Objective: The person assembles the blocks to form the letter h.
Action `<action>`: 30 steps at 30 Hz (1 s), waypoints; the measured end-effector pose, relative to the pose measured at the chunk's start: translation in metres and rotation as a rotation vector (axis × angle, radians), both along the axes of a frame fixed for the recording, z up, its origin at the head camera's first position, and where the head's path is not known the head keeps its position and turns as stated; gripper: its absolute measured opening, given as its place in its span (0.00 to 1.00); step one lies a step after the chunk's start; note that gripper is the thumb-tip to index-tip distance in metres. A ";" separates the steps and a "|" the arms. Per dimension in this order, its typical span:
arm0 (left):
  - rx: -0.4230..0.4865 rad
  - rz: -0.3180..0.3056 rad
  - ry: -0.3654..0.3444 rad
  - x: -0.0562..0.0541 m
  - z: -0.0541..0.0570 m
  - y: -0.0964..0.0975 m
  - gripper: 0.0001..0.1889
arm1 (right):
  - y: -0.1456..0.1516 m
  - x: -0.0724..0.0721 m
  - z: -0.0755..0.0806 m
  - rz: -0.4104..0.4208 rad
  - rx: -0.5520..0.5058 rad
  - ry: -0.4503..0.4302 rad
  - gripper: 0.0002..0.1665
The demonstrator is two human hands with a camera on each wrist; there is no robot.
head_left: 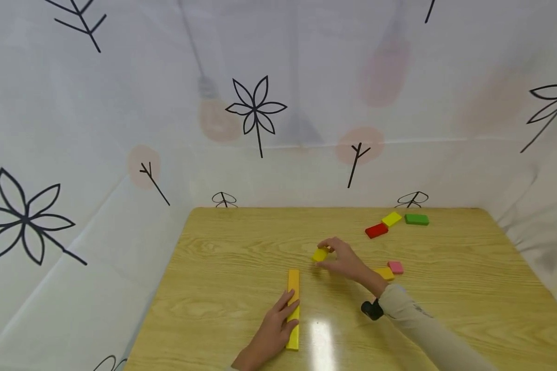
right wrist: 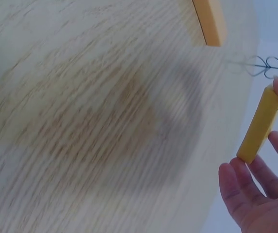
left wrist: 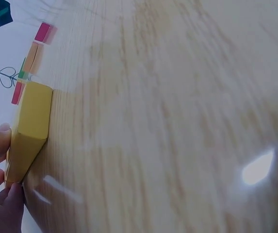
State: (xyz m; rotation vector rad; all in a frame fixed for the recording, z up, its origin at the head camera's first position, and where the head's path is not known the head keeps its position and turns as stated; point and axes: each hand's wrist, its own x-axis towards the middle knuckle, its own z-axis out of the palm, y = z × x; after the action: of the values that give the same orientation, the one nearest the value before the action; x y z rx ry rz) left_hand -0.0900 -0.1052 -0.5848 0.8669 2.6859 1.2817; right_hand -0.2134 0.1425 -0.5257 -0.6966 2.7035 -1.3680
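- R hand (head_left: pixel 344 262), centre of head view: thumb & fingertips pinch a bright-yellow, flat rectangular block (head_left: pixel 319 255) by its ends; looks raised over the pale wood-grain table (head_left: pixel 213 288).
- L hand (head_left: pixel 273 327), lower centre: fingers laid on a long, narrow orange-and-yellow row of smooth blocks (head_left: pixel 294 280), flat on the table. Hands apart from each other.
- Handling (my guess): yellow block prob. light, stiff, not fragile; can't tell wood vs. plastic. Smooth faces might slip a bit, so thumb vs. fingertips across opp. ends seems best.
- Row: may be loose pcs., so a light steadying touch on the sides is prob. enough; hard pushing could skew it.
- Writing: no brand, label or text legible on the blocks. Dark mark on the beige sleeve (head_left: pixel 429 330), lower right, too small to read.
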 end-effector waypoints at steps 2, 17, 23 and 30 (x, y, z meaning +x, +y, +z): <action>-0.001 0.004 0.007 0.001 0.000 0.000 0.23 | -0.004 0.000 -0.002 0.002 0.005 -0.013 0.28; -0.010 0.006 0.005 0.000 0.003 -0.003 0.23 | -0.027 -0.003 -0.008 -0.035 0.005 -0.056 0.27; -0.007 0.006 -0.025 0.000 0.005 -0.003 0.23 | -0.033 -0.006 -0.018 -0.030 0.000 -0.035 0.27; 0.002 0.010 -0.044 0.000 0.005 -0.003 0.24 | -0.041 -0.011 -0.023 0.000 -0.005 -0.007 0.25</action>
State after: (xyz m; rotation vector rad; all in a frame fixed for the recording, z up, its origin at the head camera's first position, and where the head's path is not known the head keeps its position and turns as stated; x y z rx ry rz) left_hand -0.0904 -0.1083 -0.5797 0.8169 2.6590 1.2897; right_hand -0.2245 0.1011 -0.5489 -0.6913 2.6959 -1.3750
